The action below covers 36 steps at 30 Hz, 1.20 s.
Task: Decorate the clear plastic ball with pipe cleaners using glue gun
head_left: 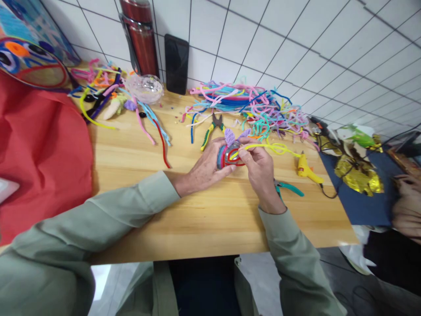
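Observation:
Near the middle of the table, my left hand (pixel 210 164) wraps round a small clear craft figure (pixel 222 157) banded with blue and red pipe cleaner. Two purple ear-like pieces (pixel 230 137) stick up from its top. My right hand (pixel 259 166) pinches a yellow pipe cleaner (pixel 279 148) against the figure's front, inside a red loop. The yellow strand trails off to the right in a loose loop. Yellow-and-green pliers (pixel 208 135) lie just behind my left hand. Teal-handled pliers (pixel 292 188) rest beside my right wrist, which partly covers them.
A pile of coloured pipe cleaners (pixel 230 98) lies along the wall. A yellow glue gun (pixel 307 169) with a cord is at right. A red flask (pixel 141 39), a phone (pixel 176 63) and a clear plastic bowl (pixel 148 90) stand behind. Red cloth (pixel 46 158) covers the left. Another person's hand (pixel 409 197) appears far right.

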{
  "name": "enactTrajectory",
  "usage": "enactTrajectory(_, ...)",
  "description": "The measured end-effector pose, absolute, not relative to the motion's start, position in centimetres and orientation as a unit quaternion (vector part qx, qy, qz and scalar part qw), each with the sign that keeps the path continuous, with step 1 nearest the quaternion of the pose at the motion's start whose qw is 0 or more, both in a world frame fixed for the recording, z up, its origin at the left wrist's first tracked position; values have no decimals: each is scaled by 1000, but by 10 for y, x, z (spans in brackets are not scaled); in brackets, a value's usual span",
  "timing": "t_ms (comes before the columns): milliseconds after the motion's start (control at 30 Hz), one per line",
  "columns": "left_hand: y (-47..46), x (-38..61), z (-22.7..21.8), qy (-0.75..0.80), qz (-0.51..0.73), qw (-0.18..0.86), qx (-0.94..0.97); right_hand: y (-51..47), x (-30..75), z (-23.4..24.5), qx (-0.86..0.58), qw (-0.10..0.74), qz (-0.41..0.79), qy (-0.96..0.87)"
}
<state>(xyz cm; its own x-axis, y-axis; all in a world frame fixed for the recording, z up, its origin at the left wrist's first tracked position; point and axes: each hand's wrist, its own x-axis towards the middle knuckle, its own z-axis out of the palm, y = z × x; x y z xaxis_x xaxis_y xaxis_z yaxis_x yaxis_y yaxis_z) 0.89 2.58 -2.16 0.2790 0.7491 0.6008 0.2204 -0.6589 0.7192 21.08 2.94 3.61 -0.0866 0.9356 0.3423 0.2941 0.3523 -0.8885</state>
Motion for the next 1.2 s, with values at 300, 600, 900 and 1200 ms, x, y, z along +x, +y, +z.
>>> enactTrajectory(300, 23, 9, -21, 309, 517, 265, 753, 30, 211, 38, -467, 489, 322, -663)
enactTrajectory(600, 24, 8, -18, 326, 508, 302, 738, 29, 211, 37, -451, 497, 297, -679)
enactTrajectory(900, 24, 7, -22, 318, 510, 294, 743, 32, 213, 32, -442, 501, 252, -700)
enactTrajectory(1200, 23, 7, -21, 318, 501, 282, 754, 31, 212, 31, -431, 508, 217, -713)
